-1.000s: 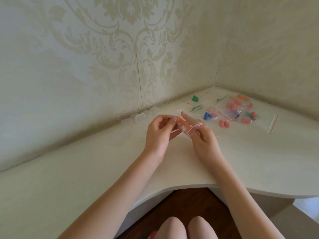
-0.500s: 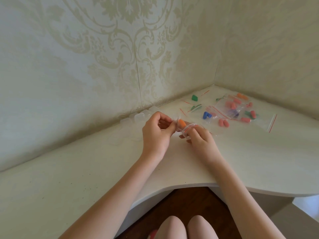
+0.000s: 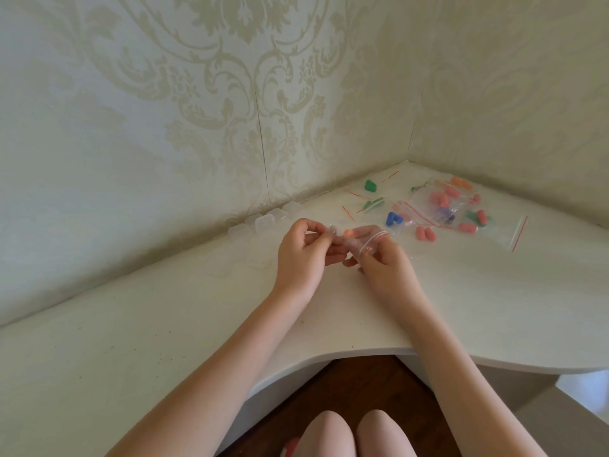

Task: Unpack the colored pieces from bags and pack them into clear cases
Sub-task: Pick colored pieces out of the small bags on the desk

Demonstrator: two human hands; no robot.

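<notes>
My left hand and my right hand together hold a small clear zip bag just above the white table. Each hand pinches one side of the bag. An orange piece shows inside it, between my fingers. Several clear cases stand in a row by the wall, just beyond my left hand. More bags with pink pieces, a blue piece and green pieces lie in the far right corner.
Patterned walls close off the table at the back and right. An empty zip bag with a red strip lies right of the pile. The table's curved front edge runs above my knees.
Both hands have drawn slightly nearer to me and closer together on the bag. My right fingers, stretched out before, now curl on the bag's edge.
</notes>
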